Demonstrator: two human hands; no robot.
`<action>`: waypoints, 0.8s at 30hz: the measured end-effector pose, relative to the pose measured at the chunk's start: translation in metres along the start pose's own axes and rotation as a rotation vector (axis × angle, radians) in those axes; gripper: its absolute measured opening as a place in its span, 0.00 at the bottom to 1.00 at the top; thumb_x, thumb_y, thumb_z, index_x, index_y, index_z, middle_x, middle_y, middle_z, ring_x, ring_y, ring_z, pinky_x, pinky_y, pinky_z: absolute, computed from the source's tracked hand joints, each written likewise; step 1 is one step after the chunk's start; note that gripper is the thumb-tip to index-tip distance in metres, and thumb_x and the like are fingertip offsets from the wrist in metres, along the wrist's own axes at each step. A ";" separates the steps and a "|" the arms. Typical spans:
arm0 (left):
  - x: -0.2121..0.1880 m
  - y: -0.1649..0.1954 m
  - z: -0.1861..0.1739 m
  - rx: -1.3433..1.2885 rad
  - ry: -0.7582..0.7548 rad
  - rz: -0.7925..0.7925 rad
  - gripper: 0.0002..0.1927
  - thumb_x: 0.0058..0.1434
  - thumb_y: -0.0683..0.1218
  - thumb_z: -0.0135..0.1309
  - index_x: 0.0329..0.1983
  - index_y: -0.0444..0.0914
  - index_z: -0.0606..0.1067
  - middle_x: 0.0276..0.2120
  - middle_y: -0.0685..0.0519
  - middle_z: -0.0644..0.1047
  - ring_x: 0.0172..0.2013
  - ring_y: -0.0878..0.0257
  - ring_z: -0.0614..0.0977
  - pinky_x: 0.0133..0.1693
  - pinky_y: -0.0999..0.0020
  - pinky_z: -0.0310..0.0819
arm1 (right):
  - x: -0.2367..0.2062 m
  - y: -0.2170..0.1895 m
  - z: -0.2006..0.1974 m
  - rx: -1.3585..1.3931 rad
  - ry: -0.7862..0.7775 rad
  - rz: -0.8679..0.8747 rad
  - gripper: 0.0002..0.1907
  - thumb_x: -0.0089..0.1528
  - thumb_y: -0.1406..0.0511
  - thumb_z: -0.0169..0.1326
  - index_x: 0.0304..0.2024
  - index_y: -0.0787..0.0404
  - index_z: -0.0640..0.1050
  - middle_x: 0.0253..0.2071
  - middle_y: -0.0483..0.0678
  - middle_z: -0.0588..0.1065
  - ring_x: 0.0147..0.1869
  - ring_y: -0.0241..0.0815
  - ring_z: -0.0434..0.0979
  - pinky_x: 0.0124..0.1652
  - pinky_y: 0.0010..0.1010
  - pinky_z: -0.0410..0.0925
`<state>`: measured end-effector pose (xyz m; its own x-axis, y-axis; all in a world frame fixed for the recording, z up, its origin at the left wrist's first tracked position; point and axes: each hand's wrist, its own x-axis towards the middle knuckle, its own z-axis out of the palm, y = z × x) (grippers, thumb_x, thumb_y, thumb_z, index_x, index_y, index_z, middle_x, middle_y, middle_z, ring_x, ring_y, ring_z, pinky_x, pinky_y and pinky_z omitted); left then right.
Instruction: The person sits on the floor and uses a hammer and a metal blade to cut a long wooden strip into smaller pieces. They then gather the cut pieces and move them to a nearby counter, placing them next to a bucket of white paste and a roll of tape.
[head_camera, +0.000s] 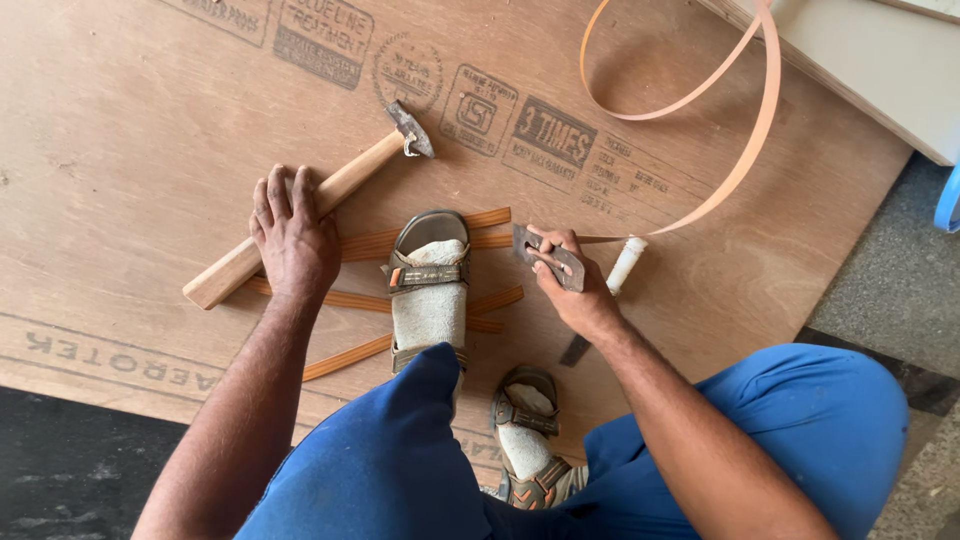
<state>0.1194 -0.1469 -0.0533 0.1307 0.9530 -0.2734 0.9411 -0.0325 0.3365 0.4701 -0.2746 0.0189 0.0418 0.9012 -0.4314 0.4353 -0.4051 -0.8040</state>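
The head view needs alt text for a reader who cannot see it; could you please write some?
Seen from above, a person's left hand rests on a wooden-handled hammer lying on a plywood sheet, while the right hand grips a small flat metal tool. A sandalled foot pins thin wooden strips; a curled edge band loops beyond.

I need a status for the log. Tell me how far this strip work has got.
Looks done: several wooden strips lie cut on the plywood sheet, pinned under a sandalled foot.
In hand: the right hand holds a small flat blade at the strips' end; the left hand rests on the hammer.
Left: the edge band curls loose, unattached.
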 end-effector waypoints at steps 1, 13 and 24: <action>0.000 0.000 0.000 -0.001 -0.003 0.000 0.37 0.67 0.46 0.56 0.77 0.43 0.56 0.74 0.39 0.53 0.74 0.40 0.50 0.69 0.37 0.44 | 0.001 0.000 -0.001 -0.032 -0.005 -0.011 0.13 0.67 0.73 0.49 0.48 0.55 0.61 0.68 0.61 0.70 0.63 0.53 0.79 0.54 0.36 0.78; 0.003 -0.002 -0.022 -0.052 -0.018 0.106 0.25 0.65 0.46 0.60 0.64 0.41 0.69 0.57 0.42 0.68 0.59 0.43 0.67 0.61 0.42 0.61 | 0.011 -0.010 0.017 -0.147 0.016 0.094 0.13 0.67 0.72 0.48 0.50 0.56 0.60 0.60 0.63 0.73 0.53 0.53 0.84 0.42 0.36 0.79; 0.006 -0.003 -0.034 -0.083 -0.089 0.130 0.24 0.65 0.47 0.57 0.63 0.39 0.69 0.52 0.41 0.72 0.54 0.45 0.71 0.56 0.44 0.64 | 0.017 -0.013 0.003 -0.128 -0.014 -0.180 0.14 0.66 0.73 0.47 0.49 0.57 0.60 0.64 0.60 0.72 0.55 0.54 0.82 0.44 0.37 0.80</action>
<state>0.1071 -0.1314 -0.0255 0.2801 0.9118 -0.3004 0.8860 -0.1250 0.4465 0.4627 -0.2547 0.0209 -0.0588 0.9546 -0.2921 0.5455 -0.2143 -0.8103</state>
